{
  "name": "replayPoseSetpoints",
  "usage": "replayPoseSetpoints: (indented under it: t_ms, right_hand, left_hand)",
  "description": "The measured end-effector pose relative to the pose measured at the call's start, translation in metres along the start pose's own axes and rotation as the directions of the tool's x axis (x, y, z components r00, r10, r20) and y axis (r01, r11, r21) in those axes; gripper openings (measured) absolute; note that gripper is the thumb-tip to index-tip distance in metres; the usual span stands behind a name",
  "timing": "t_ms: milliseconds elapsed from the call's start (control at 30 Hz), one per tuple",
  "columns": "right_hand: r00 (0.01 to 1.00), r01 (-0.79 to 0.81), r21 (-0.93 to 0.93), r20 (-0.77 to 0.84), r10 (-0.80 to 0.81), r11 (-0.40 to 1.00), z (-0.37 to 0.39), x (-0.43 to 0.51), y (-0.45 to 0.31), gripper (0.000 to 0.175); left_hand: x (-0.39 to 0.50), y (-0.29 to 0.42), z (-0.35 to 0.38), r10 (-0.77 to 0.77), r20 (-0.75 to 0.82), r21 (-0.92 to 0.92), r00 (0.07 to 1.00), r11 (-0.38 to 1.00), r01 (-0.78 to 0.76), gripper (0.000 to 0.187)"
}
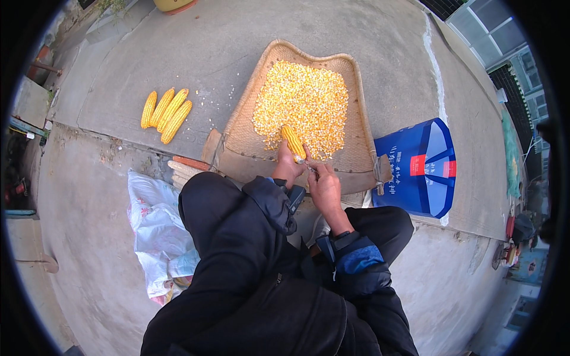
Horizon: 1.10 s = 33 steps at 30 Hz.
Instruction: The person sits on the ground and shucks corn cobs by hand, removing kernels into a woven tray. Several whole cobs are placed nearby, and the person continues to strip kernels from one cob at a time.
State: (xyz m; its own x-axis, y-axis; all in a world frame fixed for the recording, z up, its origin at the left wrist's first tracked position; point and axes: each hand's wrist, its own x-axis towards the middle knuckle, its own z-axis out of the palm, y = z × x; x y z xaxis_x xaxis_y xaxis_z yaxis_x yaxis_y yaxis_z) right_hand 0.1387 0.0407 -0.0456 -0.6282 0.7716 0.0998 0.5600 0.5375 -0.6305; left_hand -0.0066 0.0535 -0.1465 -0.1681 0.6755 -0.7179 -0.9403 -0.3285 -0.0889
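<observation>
My left hand [287, 162] is closed around an ear of yellow corn [292, 140], held tilted above the near part of a woven winnowing basket [240, 127]. Close by on the right, my right hand [324, 182] has its fingers bent near the ear's lower end; a small thin thing shows at its fingertips, too small to name. Loose corn kernels [307, 102] lie spread over the basket's floor. To the left on the concrete, several whole ears of corn [164, 113] rest side by side.
A blue bag with writing [401, 178] stands right of the basket. At the left are bare corn cobs [180, 172], a reddish cob [191, 163] and a crumpled white woven sack [156, 227]. Scattered kernels dot the concrete ground [213, 66]. My bent knees flank my hands.
</observation>
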Motion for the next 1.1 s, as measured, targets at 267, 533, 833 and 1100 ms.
replayPoseSetpoints:
  t_ms: [267,533,833,1100]
  right_hand:
    - [1.0,0.017,-0.03,-0.018,-0.017,0.999,0.004,-0.001,-0.002,0.02]
    - [0.996,0.084,-0.119,0.039,-0.08,0.989,0.007,0.01,0.002,0.019]
    - [0.989,0.084,-0.195,-0.101,-0.105,0.977,0.029,0.0,0.005,0.029]
    - [0.989,0.09,-0.221,-0.092,-0.113,0.971,0.034,0.005,0.004,0.044]
  left_hand:
    - [0.007,-0.001,-0.003,0.016,-0.004,0.056,1.0,0.998,-0.016,0.047]
    - [0.0,0.0,-0.005,0.051,0.01,0.243,0.999,0.969,-0.052,0.053]
    - [-0.004,-0.003,0.008,0.111,0.007,0.183,0.994,0.977,-0.111,0.044]
    - [0.017,-0.002,-0.004,0.133,0.046,0.14,0.99,0.98,-0.139,0.045]
